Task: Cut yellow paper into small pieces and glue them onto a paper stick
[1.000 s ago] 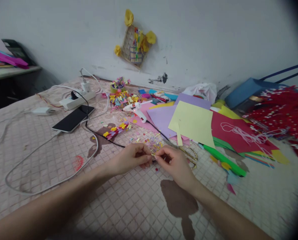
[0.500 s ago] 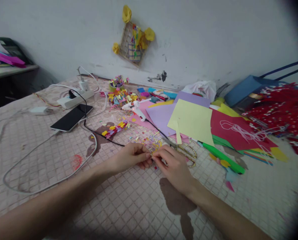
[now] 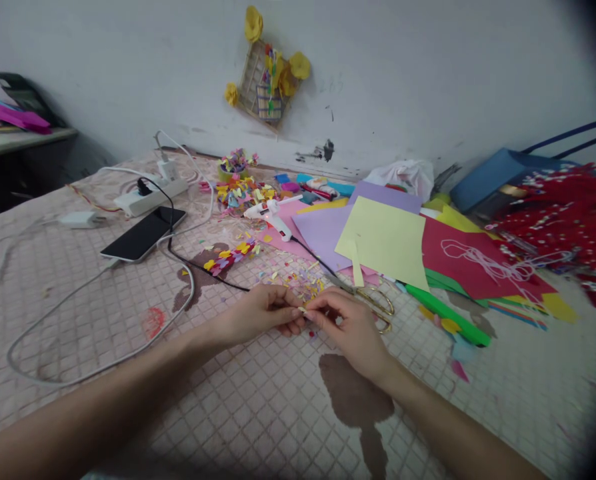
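A small pale yellow piece (image 3: 303,310) shows between the fingertips of both hands, near the middle of the table. My left hand (image 3: 271,312) pinches it from the left, thumb against fingers. From the right, my right hand (image 3: 348,325) closes its thumb and forefinger on the same piece. Just beyond the fingers lie tiny paper scraps (image 3: 298,283). Gold-handled scissors (image 3: 378,301) rest beside my right hand. A strip of small paper shapes (image 3: 231,258) lies up and left of my left hand.
A white glue gun (image 3: 275,220) lies behind the hands, its black cord running right. Coloured paper sheets (image 3: 385,237) spread right. On the left are a phone (image 3: 145,233), a power strip (image 3: 151,197) and looping cables. Red tinsel (image 3: 568,220) sits far right.
My right hand's fingers have shifted slightly at the small piece, and more of it shows between the fingertips. My left hand has barely moved.
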`<action>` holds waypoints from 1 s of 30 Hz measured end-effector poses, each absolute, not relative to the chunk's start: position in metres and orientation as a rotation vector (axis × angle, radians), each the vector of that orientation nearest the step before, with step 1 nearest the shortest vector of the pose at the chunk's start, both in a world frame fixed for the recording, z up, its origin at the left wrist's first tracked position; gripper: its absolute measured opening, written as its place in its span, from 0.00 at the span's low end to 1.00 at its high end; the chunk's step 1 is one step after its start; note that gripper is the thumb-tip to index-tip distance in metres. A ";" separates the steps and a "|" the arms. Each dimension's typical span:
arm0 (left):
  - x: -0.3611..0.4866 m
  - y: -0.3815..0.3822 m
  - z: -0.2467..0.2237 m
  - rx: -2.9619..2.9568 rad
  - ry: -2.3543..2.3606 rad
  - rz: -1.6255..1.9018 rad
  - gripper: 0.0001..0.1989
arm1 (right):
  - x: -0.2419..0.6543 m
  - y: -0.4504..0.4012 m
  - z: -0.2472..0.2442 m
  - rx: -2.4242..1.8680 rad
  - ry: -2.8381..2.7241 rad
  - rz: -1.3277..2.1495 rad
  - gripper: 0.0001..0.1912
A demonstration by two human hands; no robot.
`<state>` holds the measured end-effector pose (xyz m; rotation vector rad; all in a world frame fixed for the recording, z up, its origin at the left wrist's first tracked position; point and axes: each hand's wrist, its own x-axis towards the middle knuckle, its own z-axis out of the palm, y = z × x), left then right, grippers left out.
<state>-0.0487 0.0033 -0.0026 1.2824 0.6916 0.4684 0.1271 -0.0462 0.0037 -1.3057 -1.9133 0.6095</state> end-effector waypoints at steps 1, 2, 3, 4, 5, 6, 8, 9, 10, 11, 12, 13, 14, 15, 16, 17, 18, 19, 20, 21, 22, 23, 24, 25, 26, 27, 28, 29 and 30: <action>-0.049 0.004 -0.003 1.282 0.683 0.465 0.11 | 0.127 -0.046 0.003 -1.305 -1.911 0.613 0.05; -0.049 0.004 -0.004 1.279 0.674 0.461 0.10 | 0.127 -0.046 0.003 -1.303 -1.907 0.613 0.05; -0.050 0.005 -0.004 1.273 0.666 0.458 0.10 | 0.128 -0.046 0.003 -1.300 -1.903 0.610 0.05; -0.050 0.005 -0.005 1.264 0.660 0.453 0.10 | 0.128 -0.046 0.003 -1.297 -1.899 0.605 0.05; -0.050 0.006 -0.006 1.252 0.654 0.446 0.10 | 0.128 -0.046 0.003 -1.295 -1.897 0.599 0.05; -0.050 0.006 -0.007 1.241 0.648 0.437 0.11 | 0.128 -0.047 0.003 -1.295 -1.897 0.594 0.05; -0.051 0.007 -0.009 1.224 0.644 0.421 0.11 | 0.128 -0.047 0.003 -1.295 -1.902 0.583 0.05; -0.051 0.007 -0.009 1.221 0.643 0.415 0.11 | 0.127 -0.047 0.003 -1.295 -1.905 0.578 0.05; -0.051 0.007 -0.009 1.224 0.642 0.412 0.11 | 0.127 -0.047 0.003 -1.292 -1.908 0.576 0.05; -0.051 0.007 -0.008 1.237 0.643 0.410 0.11 | 0.127 -0.047 0.003 -1.289 -1.913 0.576 0.05; -0.051 0.007 -0.008 1.256 0.649 0.410 0.11 | 0.128 -0.047 0.003 -1.286 -1.917 0.576 0.05; -0.051 0.007 -0.007 1.283 0.661 0.413 0.11 | 0.128 -0.046 0.004 -1.286 -1.917 0.570 0.05; -0.052 0.008 -0.005 1.320 0.679 0.418 0.10 | 0.130 -0.045 0.004 -1.291 -1.911 0.559 0.05; -0.053 0.008 -0.004 1.368 0.705 0.433 0.10 | 0.132 -0.044 0.004 -1.301 -1.897 0.541 0.05; -0.054 0.009 -0.003 1.428 0.740 0.460 0.09 | 0.134 -0.042 0.004 -1.317 -1.884 0.522 0.05; -0.054 0.009 -0.001 1.506 0.785 0.498 0.08 | 0.136 -0.041 0.004 -1.335 -1.872 0.504 0.05; -0.055 0.009 0.000 1.604 0.839 0.548 0.07 | 0.139 -0.039 0.003 -1.354 -1.867 0.492 0.05; -0.056 0.009 0.000 1.716 0.895 0.604 0.06 | 0.141 -0.037 0.002 -1.371 -1.875 0.483 0.05; -0.056 0.009 0.001 1.835 0.944 0.658 0.05 | 0.143 -0.035 0.001 -1.385 -1.893 0.477 0.06; -0.056 0.009 0.001 1.951 0.981 0.702 0.04 | 0.145 -0.034 -0.001 -1.393 -1.916 0.470 0.06; -0.056 0.009 0.000 2.060 1.001 0.728 0.04 | 0.145 -0.033 -0.003 -1.398 -1.942 0.463 0.06; -0.056 0.009 0.000 2.157 1.004 0.744 0.05 | 0.146 -0.032 -0.004 -1.399 -1.967 0.455 0.06; -0.056 0.009 -0.001 2.244 0.998 0.751 0.06 | 0.145 -0.031 -0.006 -1.398 -1.992 0.448 0.06; -0.056 0.009 -0.002 2.323 0.989 0.748 0.07 | 0.145 -0.031 -0.007 -1.395 -2.013 0.444 0.06; -0.055 0.010 -0.002 2.395 0.980 0.738 0.07 | 0.144 -0.030 -0.007 -1.391 -2.027 0.442 0.06; -0.055 0.011 -0.004 2.461 0.966 0.721 0.07 | 0.143 -0.030 -0.008 -1.386 -2.037 0.443 0.06; -0.055 0.013 -0.005 2.519 0.949 0.693 0.08 | 0.142 -0.030 -0.008 -1.382 -2.039 0.442 0.06; -0.054 0.014 -0.006 2.569 0.929 0.655 0.08 | 0.142 -0.030 -0.009 -1.380 -2.038 0.442 0.06; -0.054 0.015 -0.007 2.613 0.909 0.613 0.08 | 0.142 -0.030 -0.009 -1.378 -2.033 0.444 0.06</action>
